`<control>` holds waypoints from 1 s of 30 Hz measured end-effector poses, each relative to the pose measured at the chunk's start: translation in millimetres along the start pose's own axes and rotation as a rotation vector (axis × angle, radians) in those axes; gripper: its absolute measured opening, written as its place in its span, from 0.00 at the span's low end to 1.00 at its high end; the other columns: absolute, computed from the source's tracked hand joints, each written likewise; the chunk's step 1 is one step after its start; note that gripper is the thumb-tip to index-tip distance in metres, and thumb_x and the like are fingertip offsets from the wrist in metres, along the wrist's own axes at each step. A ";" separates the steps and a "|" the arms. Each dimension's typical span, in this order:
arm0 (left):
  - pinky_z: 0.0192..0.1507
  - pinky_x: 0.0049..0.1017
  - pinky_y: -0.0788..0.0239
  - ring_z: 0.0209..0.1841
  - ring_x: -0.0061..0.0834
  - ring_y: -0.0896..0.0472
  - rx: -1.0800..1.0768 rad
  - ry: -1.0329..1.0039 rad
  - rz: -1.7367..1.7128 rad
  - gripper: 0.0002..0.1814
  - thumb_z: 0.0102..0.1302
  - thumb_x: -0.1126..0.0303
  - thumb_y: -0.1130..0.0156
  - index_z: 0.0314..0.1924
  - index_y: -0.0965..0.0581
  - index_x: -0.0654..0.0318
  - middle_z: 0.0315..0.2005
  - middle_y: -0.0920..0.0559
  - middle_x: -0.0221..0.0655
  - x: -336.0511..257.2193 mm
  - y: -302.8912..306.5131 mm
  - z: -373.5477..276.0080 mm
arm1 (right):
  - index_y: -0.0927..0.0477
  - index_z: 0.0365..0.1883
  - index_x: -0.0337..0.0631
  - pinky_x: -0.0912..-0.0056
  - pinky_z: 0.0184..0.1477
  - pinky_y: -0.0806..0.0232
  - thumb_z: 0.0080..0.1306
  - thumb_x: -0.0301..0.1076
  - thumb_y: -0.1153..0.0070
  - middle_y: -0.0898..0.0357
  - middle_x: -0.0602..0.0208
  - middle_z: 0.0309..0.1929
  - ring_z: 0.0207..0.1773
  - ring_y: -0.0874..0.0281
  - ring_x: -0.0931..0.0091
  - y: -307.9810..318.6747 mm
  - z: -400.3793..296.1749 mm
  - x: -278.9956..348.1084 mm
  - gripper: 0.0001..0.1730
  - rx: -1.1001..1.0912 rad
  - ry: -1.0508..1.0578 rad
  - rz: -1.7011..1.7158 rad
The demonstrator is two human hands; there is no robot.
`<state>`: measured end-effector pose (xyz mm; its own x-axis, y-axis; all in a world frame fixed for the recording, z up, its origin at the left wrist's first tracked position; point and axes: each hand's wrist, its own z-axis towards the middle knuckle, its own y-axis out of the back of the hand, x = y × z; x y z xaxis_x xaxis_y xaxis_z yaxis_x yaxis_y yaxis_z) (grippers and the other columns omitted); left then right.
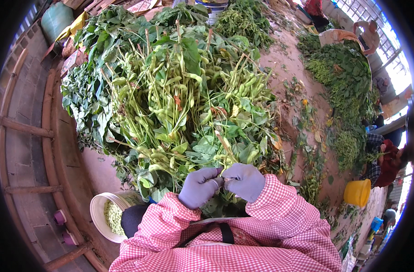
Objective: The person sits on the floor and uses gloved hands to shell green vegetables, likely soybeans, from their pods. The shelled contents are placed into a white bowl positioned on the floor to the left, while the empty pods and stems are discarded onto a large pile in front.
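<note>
A large heap of soybean plants [173,91] with green pods and leaves lies before me. At its near edge my left hand [200,187] and my right hand [246,182], both in grey-purple gloves, meet with fingertips nearly touching. The fingers of each are bent inward; whatever is pinched between them is too small and covered to make out. Just beyond the gloves a cut soybean stem [226,145] sticks up with pods around it. To the left of my dark-clad knee, a white plastic bucket [95,215] holds shelled green beans [113,217].
A wooden ladder-like frame [49,136] leans along the block wall on the left. Across the leaf-strewn floor [288,68], another soybean heap [343,78] lies on the right, near seated people [385,159]. A yellow bucket [356,192] stands by them.
</note>
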<state>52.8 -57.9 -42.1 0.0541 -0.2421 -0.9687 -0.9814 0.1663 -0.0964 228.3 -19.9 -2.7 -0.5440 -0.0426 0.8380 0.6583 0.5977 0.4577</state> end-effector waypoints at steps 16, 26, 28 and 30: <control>0.22 0.16 0.45 0.19 0.14 0.34 0.097 0.281 -0.406 0.14 0.57 0.77 0.52 0.40 0.21 0.71 0.19 0.27 0.24 0.6 -1.8 -0.5 | 0.22 0.48 0.35 0.73 0.44 0.29 0.58 0.33 0.42 0.18 0.58 0.38 0.39 0.20 0.72 61.0 11.7 13.0 0.19 -0.203 -0.130 0.116; 0.20 0.16 0.46 0.18 0.14 0.34 0.082 0.301 -0.528 0.15 0.56 0.79 0.50 0.43 0.21 0.73 0.22 0.22 0.29 1.8 -3.1 2.2 | 0.21 0.45 0.36 0.68 0.42 0.31 0.55 0.38 0.37 0.20 0.57 0.33 0.36 0.23 0.71 59.9 14.7 3.9 0.21 0.133 -0.317 -0.365; 0.19 0.16 0.44 0.18 0.16 0.34 0.067 0.358 -0.591 0.15 0.57 0.81 0.50 0.44 0.23 0.75 0.27 0.20 0.34 -11.0 -2.0 5.4 | 0.21 0.44 0.37 0.70 0.39 0.31 0.55 0.37 0.37 0.20 0.59 0.31 0.34 0.25 0.75 67.6 8.6 5.6 0.20 0.094 -0.272 -0.203; 0.19 0.15 0.44 0.18 0.16 0.35 -0.027 0.370 -0.705 0.14 0.58 0.81 0.50 0.44 0.23 0.74 0.27 0.21 0.34 -9.5 2.2 9.0 | 0.19 0.44 0.38 0.75 0.34 0.33 0.56 0.31 0.37 0.21 0.67 0.28 0.31 0.27 0.81 74.8 4.1 -1.5 0.17 0.072 -0.156 -0.100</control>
<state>51.7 -46.6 -35.2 0.6036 -0.5843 -0.5425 -0.7433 -0.1663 -0.6479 276.2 28.2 29.1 -0.6825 0.0163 0.7307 0.5610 0.6525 0.5094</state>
